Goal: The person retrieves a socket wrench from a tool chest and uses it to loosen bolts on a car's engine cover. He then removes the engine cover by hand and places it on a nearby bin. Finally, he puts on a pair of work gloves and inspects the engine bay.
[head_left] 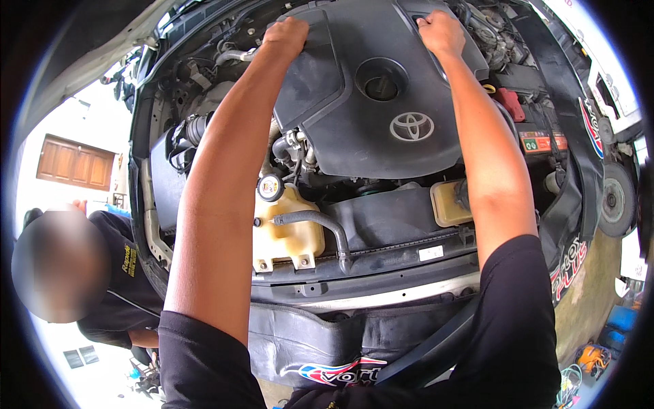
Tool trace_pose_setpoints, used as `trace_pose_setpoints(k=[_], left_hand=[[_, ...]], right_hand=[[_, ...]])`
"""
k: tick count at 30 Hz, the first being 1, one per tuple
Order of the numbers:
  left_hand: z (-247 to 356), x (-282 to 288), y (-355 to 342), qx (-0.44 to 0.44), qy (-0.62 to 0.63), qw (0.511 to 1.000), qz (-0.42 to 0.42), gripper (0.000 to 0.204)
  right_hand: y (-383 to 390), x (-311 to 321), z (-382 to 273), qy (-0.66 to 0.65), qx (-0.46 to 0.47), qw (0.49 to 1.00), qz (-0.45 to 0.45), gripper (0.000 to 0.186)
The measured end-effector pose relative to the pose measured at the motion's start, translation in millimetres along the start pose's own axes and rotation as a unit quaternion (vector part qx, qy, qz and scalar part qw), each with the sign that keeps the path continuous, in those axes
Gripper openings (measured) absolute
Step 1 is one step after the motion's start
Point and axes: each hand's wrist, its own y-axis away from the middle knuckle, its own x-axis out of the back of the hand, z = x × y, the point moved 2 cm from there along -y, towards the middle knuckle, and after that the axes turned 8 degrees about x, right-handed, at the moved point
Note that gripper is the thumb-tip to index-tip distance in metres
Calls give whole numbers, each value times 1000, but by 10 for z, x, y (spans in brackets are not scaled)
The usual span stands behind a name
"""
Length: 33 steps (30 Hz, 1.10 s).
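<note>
A large black plastic engine cover (pixel 371 140) lies over the middle of the engine, with a round cap (pixel 381 83) set in its recess. Both my arms reach far across it. At its far left part, my left hand (pixel 286 35) is closed with the fingers curled against the cover. My right hand (pixel 443 34) is likewise closed, at the cover's far right edge beside a raised trim. The fingertips of both hands are mostly hidden behind the knuckles. Below my left forearm stands a yellowish coolant tank (pixel 300 238) with a black hose (pixel 317 219).
Near my right forearm are a second yellowish reservoir (pixel 446 204), a battery (pixel 541 141) and a red terminal cover (pixel 509 103). A black fender cover (pixel 306 337) drapes the car's front edge. Another person in dark clothing (pixel 126 273) is at the left.
</note>
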Motion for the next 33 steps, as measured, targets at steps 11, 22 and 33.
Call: trace_pose_setpoints(k=[11,22,33], left_hand=[[-320,-318,22,-119,109,981,104,15],[-97,-341,69,-8,5,991,136,23],[-324,-408,64,-92,114,980,136,16]], right_hand=[[127,162,-162,-3,12,999,47,40],[160,223,-144,-100,12,993,68,22],[115,99,-88,-53,18,998,33,22]])
